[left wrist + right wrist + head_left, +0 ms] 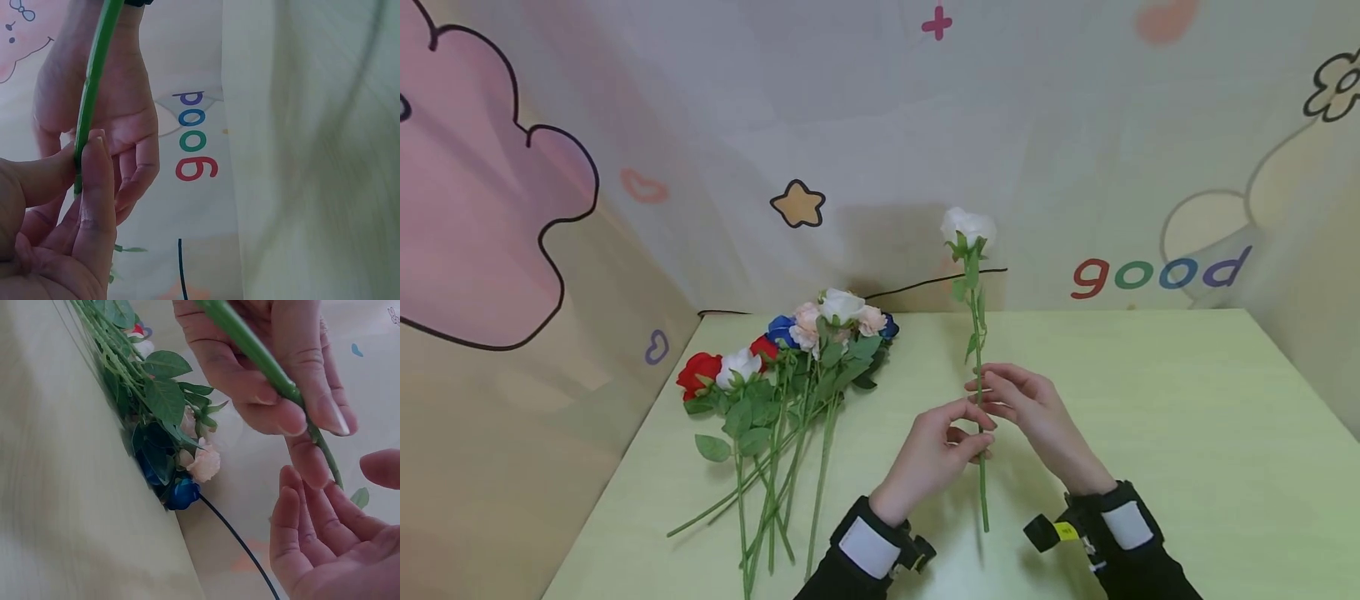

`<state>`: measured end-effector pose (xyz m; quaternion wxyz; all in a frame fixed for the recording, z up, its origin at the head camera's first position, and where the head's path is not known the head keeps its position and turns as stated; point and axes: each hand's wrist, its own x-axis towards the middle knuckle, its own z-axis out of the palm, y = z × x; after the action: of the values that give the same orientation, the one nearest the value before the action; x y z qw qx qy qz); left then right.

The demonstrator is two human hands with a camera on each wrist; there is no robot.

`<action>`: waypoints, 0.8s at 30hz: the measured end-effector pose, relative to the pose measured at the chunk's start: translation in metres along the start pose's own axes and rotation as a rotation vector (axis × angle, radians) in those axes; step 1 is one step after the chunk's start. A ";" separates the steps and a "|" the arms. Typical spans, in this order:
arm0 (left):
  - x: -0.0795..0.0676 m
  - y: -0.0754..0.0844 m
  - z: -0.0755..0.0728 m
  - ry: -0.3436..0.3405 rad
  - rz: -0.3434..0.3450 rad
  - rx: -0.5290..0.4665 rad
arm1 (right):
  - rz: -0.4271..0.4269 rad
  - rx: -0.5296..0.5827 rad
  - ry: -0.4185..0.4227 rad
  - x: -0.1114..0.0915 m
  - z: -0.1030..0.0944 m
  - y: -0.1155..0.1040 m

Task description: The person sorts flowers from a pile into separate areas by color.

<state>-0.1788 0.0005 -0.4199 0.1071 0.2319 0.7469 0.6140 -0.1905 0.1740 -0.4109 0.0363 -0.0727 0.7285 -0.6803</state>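
A white rose (967, 227) stands nearly upright over the table, its long green stem running down between both hands. My left hand (936, 450) pinches the stem between thumb and fingertips below its middle. Just above it, my right hand (1033, 408) has its relaxed fingers at the stem, palm turned toward it. The right wrist view shows the right thumb (381, 469) apart from the stem, with the fingers spread behind it. The green stem (90, 94) crosses in front of the right hand in the left wrist view.
Several flowers lie in a loose pile at the left, among them a red rose (700, 373), a white rose (842, 306), pale pink blooms (205, 461) and a blue rose (184, 492). Their stems point toward the front of the pale table (1150, 433). A printed backdrop (865, 100) hangs behind.
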 end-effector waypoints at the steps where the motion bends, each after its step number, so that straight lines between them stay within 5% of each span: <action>1: 0.000 0.000 0.001 -0.011 -0.003 -0.006 | -0.004 -0.008 0.001 -0.001 0.000 0.000; 11: -0.001 -0.001 0.006 -0.091 -0.013 0.036 | -0.012 -0.143 0.075 -0.002 -0.005 -0.001; 24: -0.002 -0.001 0.001 -0.069 0.033 0.139 | 0.001 -0.097 0.090 -0.005 -0.004 -0.004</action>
<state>-0.1773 0.0000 -0.4217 0.1062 0.2721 0.7795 0.5541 -0.1863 0.1784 -0.4069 0.0002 -0.0432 0.7614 -0.6469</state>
